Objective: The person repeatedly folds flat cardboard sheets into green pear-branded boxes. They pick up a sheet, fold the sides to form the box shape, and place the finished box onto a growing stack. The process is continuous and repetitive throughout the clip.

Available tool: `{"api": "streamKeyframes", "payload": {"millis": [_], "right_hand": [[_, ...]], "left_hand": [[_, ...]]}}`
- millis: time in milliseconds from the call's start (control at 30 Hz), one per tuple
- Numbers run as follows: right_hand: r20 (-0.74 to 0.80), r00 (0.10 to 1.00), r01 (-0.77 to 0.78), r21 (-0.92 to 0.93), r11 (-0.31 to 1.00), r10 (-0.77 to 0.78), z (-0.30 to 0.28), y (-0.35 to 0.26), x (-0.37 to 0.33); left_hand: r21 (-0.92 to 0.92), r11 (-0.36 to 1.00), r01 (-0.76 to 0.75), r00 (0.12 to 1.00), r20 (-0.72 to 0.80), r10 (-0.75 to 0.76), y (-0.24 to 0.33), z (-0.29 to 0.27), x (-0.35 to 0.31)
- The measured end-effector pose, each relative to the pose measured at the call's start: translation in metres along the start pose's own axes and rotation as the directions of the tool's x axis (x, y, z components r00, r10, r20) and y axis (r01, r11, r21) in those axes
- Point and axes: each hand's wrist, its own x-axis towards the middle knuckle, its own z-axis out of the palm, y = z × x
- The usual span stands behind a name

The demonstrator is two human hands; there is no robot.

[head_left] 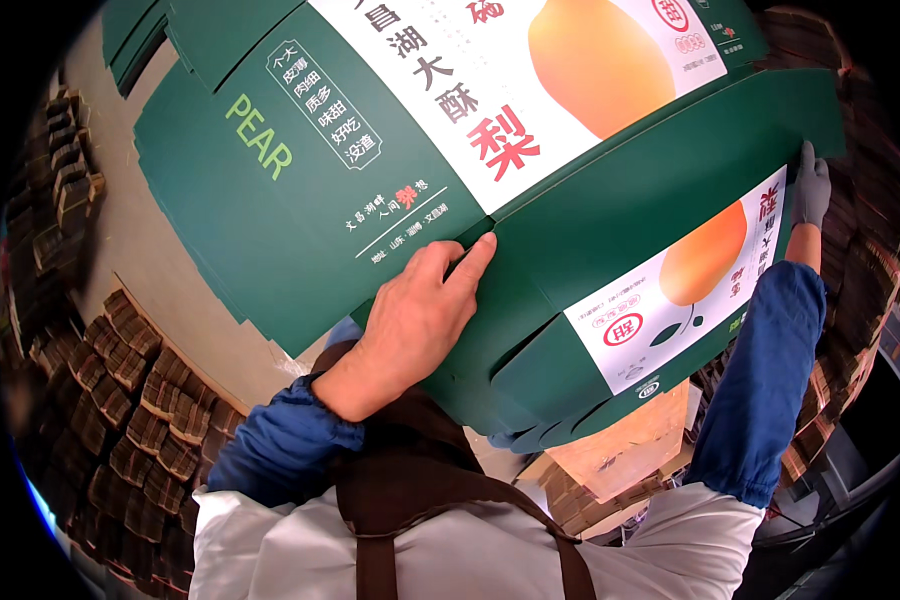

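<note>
A large green cardboard carton [610, 235], printed with orange pears on white panels, lies partly folded in front of me. My left hand [420, 310], bare, is at a crease near the carton's middle. Its thumb presses on the near side, and its bent fingers grip the board by the edge of the left panel. At the far right end my right hand [812, 190], in a grey glove, holds the carton's edge with a finger stretched up along the board. Some fingertips of both hands are hidden. The near side flaps hang tilted toward my apron.
Stacked bundles of flat brown cardboard [140, 410] stand at the lower left, with more stacked cardboard [865, 240] along the right. A beige surface [170, 240] shows left of the carton. Below the carton's near edge is a light wooden board [625, 450].
</note>
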Motion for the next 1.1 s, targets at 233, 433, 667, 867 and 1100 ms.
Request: {"api": "streamKeyframes", "payload": {"millis": [233, 433, 667, 867, 1100], "right_hand": [[0.033, 0.999, 0.004, 0.017, 1.0, -0.005, 0.021, -0.004, 0.003], [0.053, 0.998, -0.017, -0.033, 0.999, 0.019, 0.027, 0.003, 0.009], [0.081, 0.996, -0.037, 0.042, 0.998, 0.033, 0.037, 0.005, 0.012], [0.075, 0.997, -0.019, 0.03, 0.999, 0.016, 0.043, 0.002, 0.009], [0.114, 0.993, -0.045, 0.036, 0.998, 0.041, 0.049, 0.004, 0.012]], "left_hand": [[-0.024, 0.999, 0.048, 0.997, 0.056, -0.047, -0.003, -0.001, 0.004], [-0.039, 0.998, 0.049, 0.994, 0.1, -0.045, -0.001, -0.005, 0.007], [-0.026, 0.997, 0.074, 0.99, 0.122, -0.07, 0.001, -0.006, 0.01], [-0.028, 0.997, 0.076, 0.99, 0.122, -0.072, 0.0, -0.006, 0.01], [-0.002, 0.996, 0.093, 0.983, 0.158, -0.091, 0.002, -0.007, 0.013]]}}
